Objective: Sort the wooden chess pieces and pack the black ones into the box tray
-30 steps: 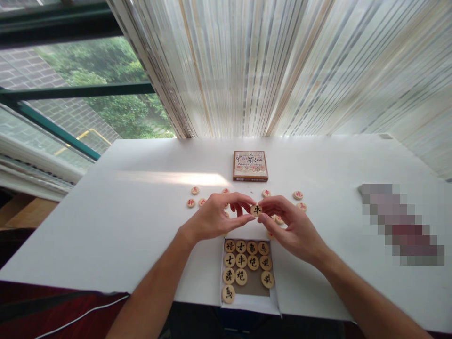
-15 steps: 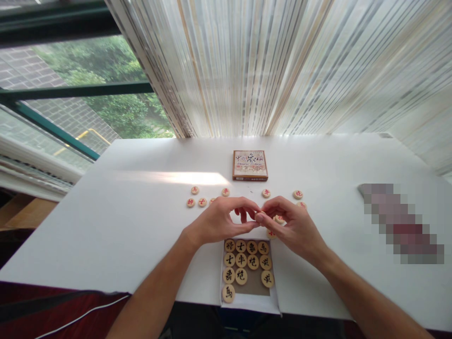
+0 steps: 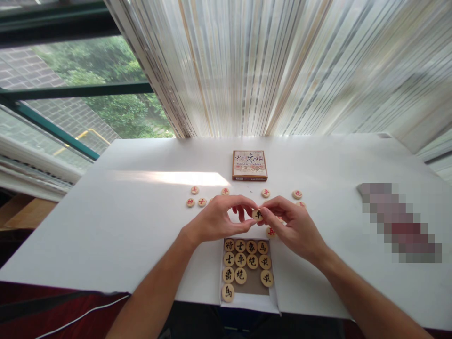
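Observation:
Between my two hands, just above the white box, is a round wooden Chinese chess piece (image 3: 257, 215) with a black character facing up. My right hand (image 3: 291, 228) pinches it between thumb and fingers. My left hand (image 3: 224, 219) has its thumb and fingertips closed on the piece's left side. Below them stands the open white box (image 3: 250, 303), where black-lettered pieces (image 3: 240, 260) lie in rows, with bare brown bottom showing at the lower middle and right. A red-lettered piece (image 3: 270, 232) lies by my right hand, and others are partly hidden behind my fingers.
Red-lettered pieces are scattered beyond my hands, such as a left one (image 3: 190, 203) and a right one (image 3: 297, 194). A printed Chinese chess box lid (image 3: 250, 165) lies farther back on the white table (image 3: 116, 226). At right is a blurred-out object (image 3: 399, 223).
The piece between my hands has been tilted so its black character now shows; before, only its edge was visible. My hands stay in nearly the same place.

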A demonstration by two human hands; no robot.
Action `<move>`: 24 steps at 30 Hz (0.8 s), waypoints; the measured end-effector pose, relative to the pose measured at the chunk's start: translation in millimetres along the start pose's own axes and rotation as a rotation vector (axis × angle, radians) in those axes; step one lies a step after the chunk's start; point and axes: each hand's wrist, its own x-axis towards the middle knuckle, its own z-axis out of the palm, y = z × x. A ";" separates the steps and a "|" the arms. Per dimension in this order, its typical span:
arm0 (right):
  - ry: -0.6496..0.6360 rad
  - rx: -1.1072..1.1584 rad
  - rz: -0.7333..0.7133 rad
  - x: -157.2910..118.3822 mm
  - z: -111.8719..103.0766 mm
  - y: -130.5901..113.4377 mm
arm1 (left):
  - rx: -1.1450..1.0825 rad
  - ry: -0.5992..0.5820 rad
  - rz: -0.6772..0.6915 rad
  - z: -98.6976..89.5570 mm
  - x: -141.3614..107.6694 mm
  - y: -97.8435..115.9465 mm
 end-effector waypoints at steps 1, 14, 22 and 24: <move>-0.004 0.005 0.002 -0.3 -0.1 0.7 | -0.001 0.003 0.004 -0.3 0.2 -0.1; -0.027 0.035 -0.073 -3.1 3.3 6.7 | -0.018 0.031 -0.003 -7.1 2.1 2.3; 0.001 0.023 -0.128 -4.4 3.9 11.0 | -0.047 0.025 -0.021 -7.6 2.6 5.3; 0.007 0.006 -0.152 -4.6 4.6 11.6 | -0.063 0.019 -0.027 -7.8 2.7 5.9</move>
